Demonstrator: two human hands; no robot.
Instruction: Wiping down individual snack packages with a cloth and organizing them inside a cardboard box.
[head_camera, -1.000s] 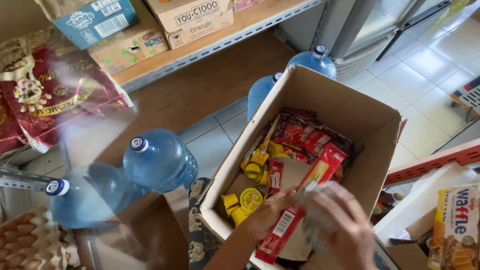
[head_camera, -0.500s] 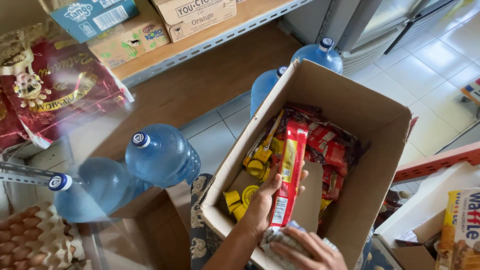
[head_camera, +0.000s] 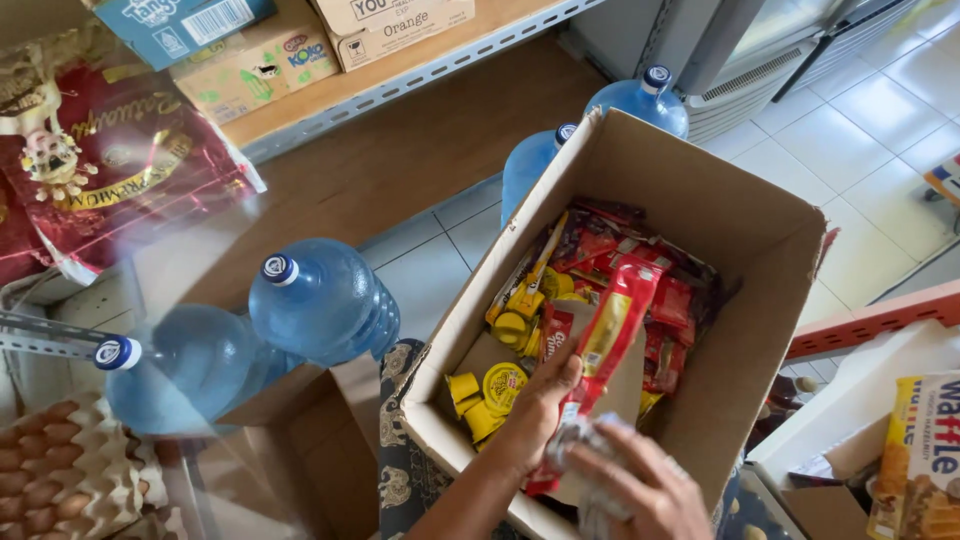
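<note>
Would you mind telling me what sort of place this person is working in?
Probably a small grocery shop or its stockroom: a metal shelf stacked with cartons, big blue water bottles on the tiled floor, and a cardboard box full of snack packets.

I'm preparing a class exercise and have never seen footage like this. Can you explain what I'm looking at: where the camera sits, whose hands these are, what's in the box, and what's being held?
The camera sits on a person's head, looking down at their own bare hands. The left hand holds a long red snack packet inside an open cardboard box of red packets and small yellow cups. The right hand grips crumpled clear wrapping. Around the box stand blue water jugs, with an egg tray at lower left.
</note>
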